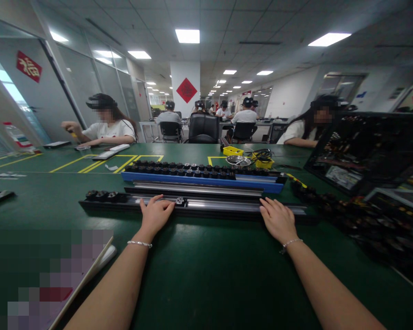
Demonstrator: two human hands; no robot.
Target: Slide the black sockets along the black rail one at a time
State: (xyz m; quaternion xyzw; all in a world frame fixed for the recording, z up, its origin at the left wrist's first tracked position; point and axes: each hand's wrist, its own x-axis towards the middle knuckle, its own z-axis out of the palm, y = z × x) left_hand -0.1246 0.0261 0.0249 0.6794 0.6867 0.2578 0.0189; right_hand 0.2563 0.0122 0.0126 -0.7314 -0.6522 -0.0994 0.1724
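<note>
A long black track with a shiny metal channel [223, 205] lies across the table in front of me. My left hand [156, 215] rests over its left half, fingers spread, the thumb side beside a small black block with a silver top [181, 201] in the channel. Whether a fingertip touches that block I cannot tell. Toward the right end, my right hand [278, 219] lies with fingers stretched over the track's near edge, holding nothing I can see. Several black blocks [103, 195] sit at the track's left end.
Behind are a second metal-lined track [196, 188] and a blue rail [206, 182] carrying rows of black parts. A heap of black parts [375, 224] lies right, near a dark screen-like panel [358, 151]. Farther back are yellow bins [233, 151] and a metal dish [238, 160]. Co-workers sit beyond.
</note>
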